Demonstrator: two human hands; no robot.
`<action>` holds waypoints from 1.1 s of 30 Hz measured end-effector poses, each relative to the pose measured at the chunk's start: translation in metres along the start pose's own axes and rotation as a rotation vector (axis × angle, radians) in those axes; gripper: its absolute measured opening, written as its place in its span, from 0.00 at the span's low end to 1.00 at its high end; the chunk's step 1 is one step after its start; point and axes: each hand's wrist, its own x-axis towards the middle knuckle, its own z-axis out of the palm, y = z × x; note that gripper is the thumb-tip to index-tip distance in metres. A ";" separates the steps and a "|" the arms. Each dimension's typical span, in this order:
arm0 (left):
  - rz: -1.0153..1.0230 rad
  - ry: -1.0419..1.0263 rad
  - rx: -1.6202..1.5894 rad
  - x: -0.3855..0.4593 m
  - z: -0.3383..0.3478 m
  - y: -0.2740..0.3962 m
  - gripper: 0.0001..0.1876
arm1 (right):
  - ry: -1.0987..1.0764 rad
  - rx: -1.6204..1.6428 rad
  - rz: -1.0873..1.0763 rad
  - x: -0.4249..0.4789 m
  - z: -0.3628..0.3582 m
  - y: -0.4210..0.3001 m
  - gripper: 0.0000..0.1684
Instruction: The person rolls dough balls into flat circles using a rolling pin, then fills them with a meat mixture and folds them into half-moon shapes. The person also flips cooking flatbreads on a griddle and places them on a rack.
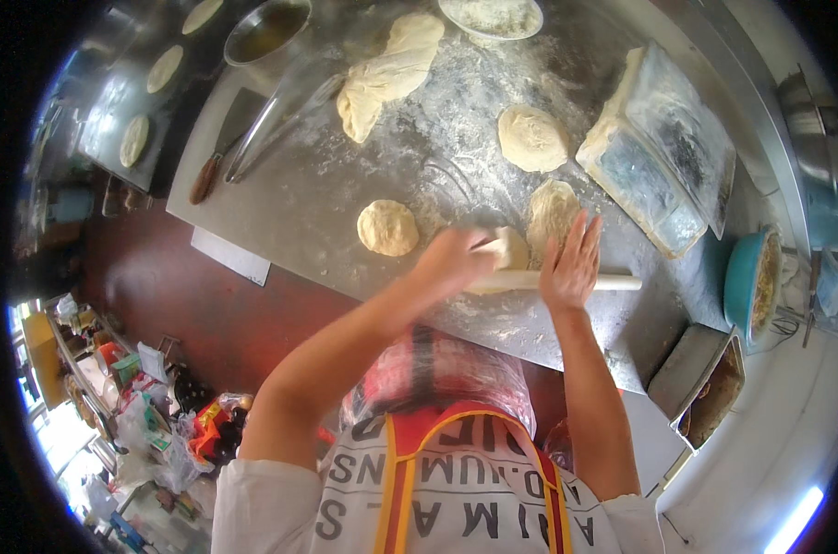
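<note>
On the floured metal worktop (pixel 301 228), my right hand (pixel 572 266) lies flat with its fingers stretched over a wooden rolling pin (pixel 619 282). My left hand (pixel 464 257) is blurred and bent at the pin's other end, touching the edge of a piece of dough (pixel 510 249); its exact hold cannot be made out. Just beyond my right fingers lies an oval dough piece (pixel 554 208). A round dough piece (pixel 387 227) sits to the left, another (pixel 533 138) farther up. A long lump of dough (pixel 391 76) lies near the top.
A flour bowl (pixel 491 15), a metal pot (pixel 268 31), a scraper with a wooden handle (pixel 205 179) and metal tongs (pixel 252 138) surround the dough. At right are a floury open box (pixel 658 152), a teal basin (pixel 744 287) and a metal tin (pixel 709 395). Flat dough rounds (pixel 135 140) lie upper left.
</note>
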 end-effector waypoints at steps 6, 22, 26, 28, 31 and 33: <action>-0.147 0.401 -1.095 0.008 0.006 -0.014 0.16 | -0.192 -0.157 -0.189 -0.074 -0.016 0.020 0.33; 0.122 0.141 -0.208 -0.023 -0.009 -0.009 0.15 | 0.024 0.026 -0.125 -0.022 -0.005 0.009 0.31; -0.079 0.065 -0.267 0.033 -0.028 -0.006 0.15 | 0.014 0.017 -0.171 -0.039 -0.003 0.007 0.30; -0.082 0.230 -0.074 0.049 -0.064 0.012 0.14 | -0.033 0.002 -0.125 -0.063 0.001 0.016 0.30; 0.153 0.609 0.303 0.074 -0.099 -0.001 0.15 | -0.075 0.007 -0.091 -0.056 -0.007 0.008 0.29; 0.313 0.731 0.442 0.093 -0.117 0.015 0.16 | -0.094 -0.004 -0.070 -0.057 -0.007 0.009 0.28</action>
